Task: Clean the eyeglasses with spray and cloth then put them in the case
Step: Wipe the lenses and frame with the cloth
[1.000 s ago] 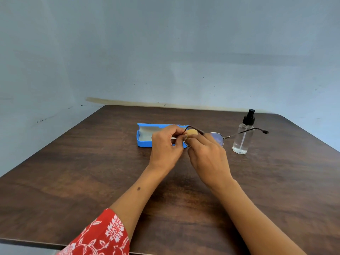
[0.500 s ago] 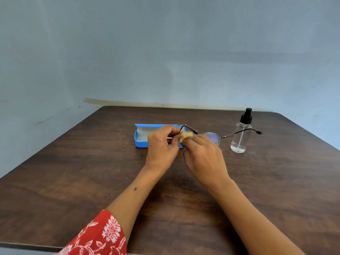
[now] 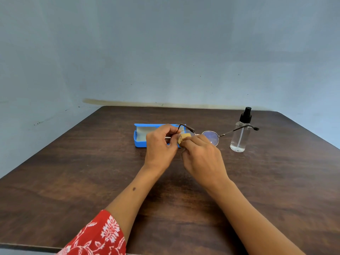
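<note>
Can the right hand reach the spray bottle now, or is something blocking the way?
Probably yes, but not at once. The spray bottle stands on bare table to the right, but the right hand pinches the cloth, and the eyeglasses temple crosses the bottle.

Soft, even light (edges bowed)

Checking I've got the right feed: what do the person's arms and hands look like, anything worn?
Both hands are bare: no gloves, rings, watch or bracelets visible. The left arm has a red sleeve with a white floral print near the elbow and a small dark mark on the forearm. The right arm shows no sleeve.
</note>
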Action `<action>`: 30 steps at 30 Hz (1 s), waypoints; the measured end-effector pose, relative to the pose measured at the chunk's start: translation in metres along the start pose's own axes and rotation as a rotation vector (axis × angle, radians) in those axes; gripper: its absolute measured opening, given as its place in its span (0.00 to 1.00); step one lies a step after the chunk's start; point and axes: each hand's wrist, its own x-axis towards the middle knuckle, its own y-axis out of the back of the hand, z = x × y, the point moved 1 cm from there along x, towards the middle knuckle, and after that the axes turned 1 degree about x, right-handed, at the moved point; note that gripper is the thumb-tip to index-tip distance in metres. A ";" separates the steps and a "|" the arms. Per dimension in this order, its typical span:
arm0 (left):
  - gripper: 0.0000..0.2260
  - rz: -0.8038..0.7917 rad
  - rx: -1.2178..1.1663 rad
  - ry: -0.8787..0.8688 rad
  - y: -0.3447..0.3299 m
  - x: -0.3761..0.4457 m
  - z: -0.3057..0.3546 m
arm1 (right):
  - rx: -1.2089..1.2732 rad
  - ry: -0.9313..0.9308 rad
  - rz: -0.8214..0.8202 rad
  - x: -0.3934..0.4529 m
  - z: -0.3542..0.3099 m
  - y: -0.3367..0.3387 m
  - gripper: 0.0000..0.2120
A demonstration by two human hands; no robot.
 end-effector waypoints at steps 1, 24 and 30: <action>0.07 0.001 0.004 0.003 0.000 0.000 0.000 | 0.001 -0.003 0.002 0.000 0.000 0.000 0.07; 0.06 -0.008 0.010 0.002 0.000 -0.001 0.004 | -0.002 -0.023 0.059 0.003 0.001 -0.002 0.11; 0.06 0.018 -0.009 0.044 -0.001 -0.001 0.003 | 0.001 -0.070 0.105 0.005 0.001 0.001 0.10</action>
